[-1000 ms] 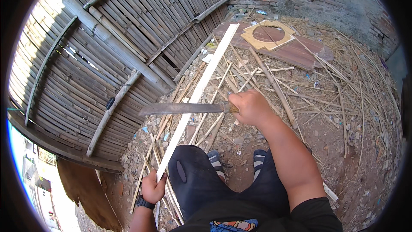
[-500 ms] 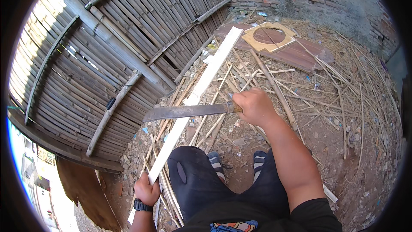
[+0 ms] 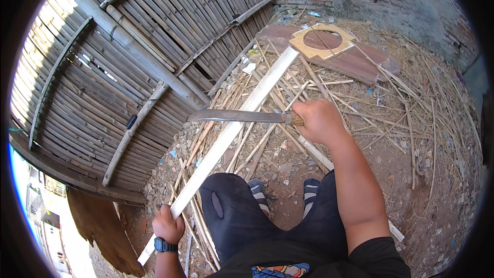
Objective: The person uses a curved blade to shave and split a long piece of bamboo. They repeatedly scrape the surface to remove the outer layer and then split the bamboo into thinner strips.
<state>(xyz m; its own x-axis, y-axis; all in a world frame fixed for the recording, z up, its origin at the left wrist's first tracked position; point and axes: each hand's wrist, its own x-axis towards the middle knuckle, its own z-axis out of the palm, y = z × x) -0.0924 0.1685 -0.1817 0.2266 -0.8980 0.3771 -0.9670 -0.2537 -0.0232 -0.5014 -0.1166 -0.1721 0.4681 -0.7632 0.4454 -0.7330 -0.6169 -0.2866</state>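
Observation:
A long pale strip (image 3: 207, 162) of wood or split bamboo slants from the lower left up toward the far middle. My left hand (image 3: 168, 225), with a dark watch on the wrist, is closed round its near part, and the end sticks out below the fist. My right hand (image 3: 320, 120) grips the wooden handle of a machete (image 3: 239, 116). The blade points left and lies across the strip, roughly level; whether its edge bites into the strip I cannot tell. At its far end the strip reaches the yellowish board (image 3: 322, 41) with a round hole.
A brown plank (image 3: 355, 65) lies under the holed board. Thin sticks and dry straw (image 3: 437, 118) litter the dirt on the right. Along the left stands a bamboo slat wall (image 3: 103, 87); a brick wall (image 3: 391, 0) closes the back. My striped-sock feet (image 3: 311, 191) are close below the machete.
The machete has moved up and to the right along the strip. The strip's far end has shifted right and nearer, and a raised shaving on it no longer shows. My left hand moved slightly left.

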